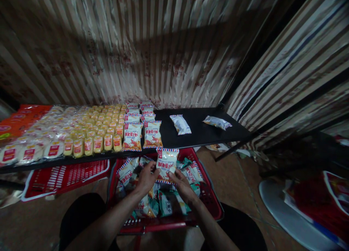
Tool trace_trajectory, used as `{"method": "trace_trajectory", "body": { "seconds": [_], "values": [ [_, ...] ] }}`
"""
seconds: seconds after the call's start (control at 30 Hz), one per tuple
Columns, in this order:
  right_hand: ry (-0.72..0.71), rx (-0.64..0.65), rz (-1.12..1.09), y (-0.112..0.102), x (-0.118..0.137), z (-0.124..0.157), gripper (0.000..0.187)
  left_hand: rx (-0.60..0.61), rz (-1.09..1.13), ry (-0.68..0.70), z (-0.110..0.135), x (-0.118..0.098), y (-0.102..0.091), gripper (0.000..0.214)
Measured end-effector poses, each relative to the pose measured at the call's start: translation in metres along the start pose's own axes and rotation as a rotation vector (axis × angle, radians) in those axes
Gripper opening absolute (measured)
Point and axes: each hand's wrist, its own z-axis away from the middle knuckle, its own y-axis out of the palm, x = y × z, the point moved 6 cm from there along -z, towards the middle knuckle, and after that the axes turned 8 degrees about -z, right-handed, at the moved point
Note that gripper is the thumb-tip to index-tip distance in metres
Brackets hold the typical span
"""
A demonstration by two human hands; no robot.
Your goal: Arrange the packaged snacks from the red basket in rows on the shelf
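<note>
Between both hands I hold a snack bag (167,159), white and orange with red lettering and a striped top edge, upright above the red basket. My left hand (148,178) grips its left side, and my right hand (183,183) pinches its lower right side. Below, the red basket (214,192) holds more such bags and several green-and-white packets (170,203). On the black shelf (166,116) just ahead, matching snack bags (132,135) stand in two columns. Two more bags lie farther right: a pale one (181,124) and a tilted one (217,122).
Left of the bags, rows of small yellow cakes (98,143), round white wrapped pastries (29,152) and orange packs (23,116) fill the shelf. Another red basket (68,176) sits beneath it. A striped curtain (152,54) hangs behind. At right is a grey rounded surface (283,211).
</note>
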Motion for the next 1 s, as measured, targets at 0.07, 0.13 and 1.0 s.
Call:
{"method": "trace_trajectory", "body": {
  "seconds": [0.07, 0.13, 1.0],
  "values": [
    [-0.009, 0.006, 0.01, 0.003, 0.003, -0.003, 0.043, -0.008, 0.001, -0.002, -0.002, -0.003, -0.003, 0.013],
    [-0.013, 0.008, 0.023, 0.008, 0.007, -0.005, 0.043, -0.013, 0.021, 0.005, -0.003, -0.006, -0.006, 0.012],
    [-0.067, 0.084, 0.059, 0.044, 0.033, -0.028, 0.042, -0.16, 0.048, 0.044, -0.008, -0.011, -0.038, 0.018]
  ]
}}
